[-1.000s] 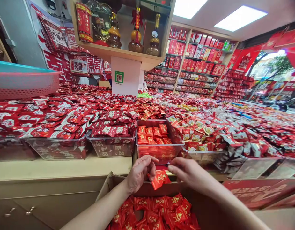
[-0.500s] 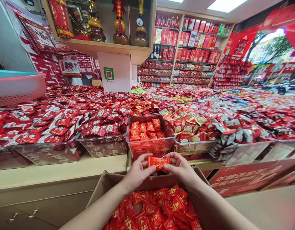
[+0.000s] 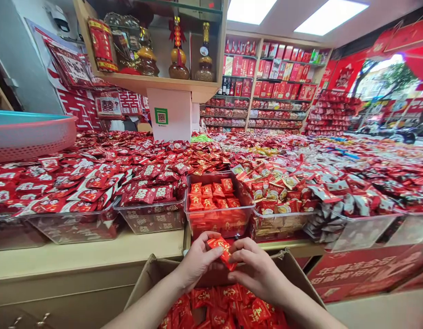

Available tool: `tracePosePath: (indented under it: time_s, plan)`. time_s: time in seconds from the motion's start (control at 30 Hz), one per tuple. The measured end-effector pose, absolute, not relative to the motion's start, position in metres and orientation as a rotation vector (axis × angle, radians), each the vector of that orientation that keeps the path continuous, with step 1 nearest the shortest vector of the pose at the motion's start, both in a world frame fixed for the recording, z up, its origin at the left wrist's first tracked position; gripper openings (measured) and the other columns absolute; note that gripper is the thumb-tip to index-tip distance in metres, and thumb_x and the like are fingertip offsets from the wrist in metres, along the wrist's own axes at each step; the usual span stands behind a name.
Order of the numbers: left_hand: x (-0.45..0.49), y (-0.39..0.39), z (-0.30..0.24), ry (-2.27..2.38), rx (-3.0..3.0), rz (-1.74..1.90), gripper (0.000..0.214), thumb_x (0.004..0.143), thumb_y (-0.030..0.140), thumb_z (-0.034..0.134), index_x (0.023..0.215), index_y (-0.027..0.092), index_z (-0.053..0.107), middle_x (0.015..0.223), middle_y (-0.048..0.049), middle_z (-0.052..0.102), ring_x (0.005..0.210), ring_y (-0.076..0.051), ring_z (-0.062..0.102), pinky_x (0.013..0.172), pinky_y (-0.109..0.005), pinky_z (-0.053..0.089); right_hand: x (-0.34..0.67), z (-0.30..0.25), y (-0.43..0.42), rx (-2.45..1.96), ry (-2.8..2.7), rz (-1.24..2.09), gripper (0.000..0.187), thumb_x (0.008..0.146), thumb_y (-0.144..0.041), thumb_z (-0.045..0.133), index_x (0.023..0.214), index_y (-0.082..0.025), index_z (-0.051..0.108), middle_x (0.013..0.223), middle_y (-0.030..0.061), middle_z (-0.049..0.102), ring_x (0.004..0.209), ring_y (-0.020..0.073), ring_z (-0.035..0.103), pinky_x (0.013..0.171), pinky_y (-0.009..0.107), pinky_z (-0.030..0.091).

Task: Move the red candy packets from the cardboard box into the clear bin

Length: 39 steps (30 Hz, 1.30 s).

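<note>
My left hand [image 3: 197, 260] pinches a small red snack packet [image 3: 221, 250] with gold lettering between thumb and fingers. The packet is tilted, its right end lower. At that end is my right hand [image 3: 257, 267], thumb and fingers apart; whether its fingertips touch the wrapper is hard to tell. Beneath both hands, a cardboard box [image 3: 142, 278] holds a loose heap of similar red packets [image 3: 228, 297]. Just beyond the hands stands a clear plastic bin [image 3: 220, 214], where red packets [image 3: 207, 191] lie in neat rows.
Left of that bin, a clear bin [image 3: 151, 217] holds dark red packets; to the right, another bin [image 3: 283, 226] has durian-labelled packets. A pink basket [image 3: 33, 139] sits at left. A display cabinet [image 3: 152, 80] overhangs the candy heaps. Drawer fronts [image 3: 77, 297] lie below the counter.
The packet has gone from level between both hands to tilted in my left hand. My right thumb and fingers have spread off it. The camera view has tipped slightly upward.
</note>
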<state>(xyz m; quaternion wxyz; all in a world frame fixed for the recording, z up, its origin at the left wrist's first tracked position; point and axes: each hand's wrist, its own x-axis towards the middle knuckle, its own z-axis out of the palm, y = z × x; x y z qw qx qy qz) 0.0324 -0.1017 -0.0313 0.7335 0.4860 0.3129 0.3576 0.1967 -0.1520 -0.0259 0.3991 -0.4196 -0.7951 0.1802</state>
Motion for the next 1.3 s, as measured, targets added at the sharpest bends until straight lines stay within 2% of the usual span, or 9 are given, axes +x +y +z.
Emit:
tracePosePath:
  time_s: [0.17, 0.27, 0.37, 0.47, 0.57, 0.8, 1.1, 1.2, 1.3]
  plan:
    - [0.034, -0.098, -0.034, 0.611, 1.169, 0.891, 0.051, 0.064, 0.023, 0.064, 0.106, 0.020, 0.035, 0.086, -0.0027, 0.056, 0.071, -0.013, 0.056, 0.065, -0.027, 0.046, 0.196, -0.034, -0.147, -1.213, -1.681, 0.654, 0.014, 0.074, -0.030, 0.051, 0.079, -0.018, 0.054, 0.088, 0.0071, 0.053, 0.077, 0.0156, 0.051, 0.062, 0.026, 0.042]
    - [0.034, -0.097, -0.033, 0.615, 1.167, 0.914, 0.058, 0.063, 0.022, 0.064, 0.111, 0.020, 0.032, 0.084, -0.0038, 0.058, 0.070, -0.013, 0.056, 0.063, -0.026, 0.045, 0.192, -0.042, -0.142, -1.175, -1.458, 1.004, 0.019, 0.070, -0.035, 0.055, 0.077, -0.018, 0.047, 0.071, 0.0013, 0.053, 0.065, 0.0119, 0.050, 0.056, 0.022, 0.041]
    - [0.033, -0.098, -0.033, 0.646, 1.143, 0.912, 0.052, 0.063, 0.025, 0.064, 0.106, 0.019, 0.037, 0.086, -0.0058, 0.059, 0.071, -0.014, 0.057, 0.059, -0.024, 0.045, 0.188, -0.045, -0.140, -1.130, -1.289, 1.160, 0.027, 0.065, -0.038, 0.061, 0.070, -0.019, 0.043, 0.062, -0.0029, 0.048, 0.057, 0.0092, 0.047, 0.053, 0.021, 0.039]
    - [0.034, -0.100, -0.035, 0.593, 1.133, 0.862, 0.053, 0.060, 0.022, 0.067, 0.105, 0.018, 0.040, 0.094, -0.0070, 0.058, 0.083, -0.016, 0.056, 0.073, -0.028, 0.044, 0.187, -0.046, -0.139, -1.113, -1.211, 1.225, 0.031, 0.062, -0.040, 0.062, 0.069, -0.018, 0.042, 0.060, -0.0039, 0.046, 0.053, 0.0082, 0.045, 0.050, 0.020, 0.037]
    - [0.036, -0.101, -0.039, 0.560, 1.145, 0.831, 0.054, 0.059, 0.018, 0.068, 0.105, 0.018, 0.040, 0.098, -0.0080, 0.057, 0.089, -0.017, 0.055, 0.081, -0.030, 0.041, 0.188, -0.049, -0.139, -1.121, -1.205, 1.254, 0.031, 0.062, -0.039, 0.063, 0.068, -0.018, 0.041, 0.057, -0.0049, 0.045, 0.049, 0.0068, 0.042, 0.047, 0.019, 0.034]
    - [0.034, -0.103, -0.041, 0.603, 1.266, 0.742, 0.062, 0.060, 0.017, 0.066, 0.113, 0.021, 0.035, 0.098, -0.0081, 0.058, 0.083, -0.016, 0.057, 0.075, -0.030, 0.043, 0.190, -0.046, -0.139, -1.136, -1.286, 1.287, 0.030, 0.067, -0.043, 0.056, 0.079, -0.017, 0.049, 0.067, -0.0011, 0.052, 0.058, 0.0092, 0.046, 0.052, 0.020, 0.035]
    - [0.030, -0.100, -0.042, 0.572, 1.303, 0.692, 0.063, 0.062, 0.015, 0.064, 0.115, 0.021, 0.032, 0.099, -0.0083, 0.057, 0.087, -0.017, 0.055, 0.077, -0.031, 0.042, 0.190, -0.054, -0.137, -1.138, -1.258, 1.293, 0.034, 0.066, -0.049, 0.054, 0.062, -0.017, 0.041, 0.053, -0.0063, 0.039, 0.044, 0.0049, 0.030, 0.042, 0.018, 0.024]
    - [0.031, -0.098, -0.043, 0.584, 1.281, 0.682, 0.059, 0.060, 0.016, 0.065, 0.112, 0.019, 0.036, 0.096, -0.0083, 0.058, 0.086, -0.017, 0.055, 0.077, -0.032, 0.043, 0.190, -0.056, -0.135, -1.132, -1.272, 1.281, 0.033, 0.068, -0.047, 0.053, 0.062, -0.017, 0.042, 0.052, -0.0057, 0.039, 0.045, 0.0054, 0.032, 0.043, 0.018, 0.026]
    - [0.033, -0.098, -0.044, 0.620, 1.223, 0.682, 0.053, 0.059, 0.017, 0.066, 0.105, 0.016, 0.040, 0.093, -0.0085, 0.059, 0.082, -0.016, 0.057, 0.074, -0.031, 0.043, 0.191, -0.055, -0.136, -1.208, -1.372, 1.086, 0.027, 0.073, -0.043, 0.050, 0.076, -0.017, 0.045, 0.060, -0.0030, 0.045, 0.050, 0.0077, 0.040, 0.046, 0.020, 0.032]
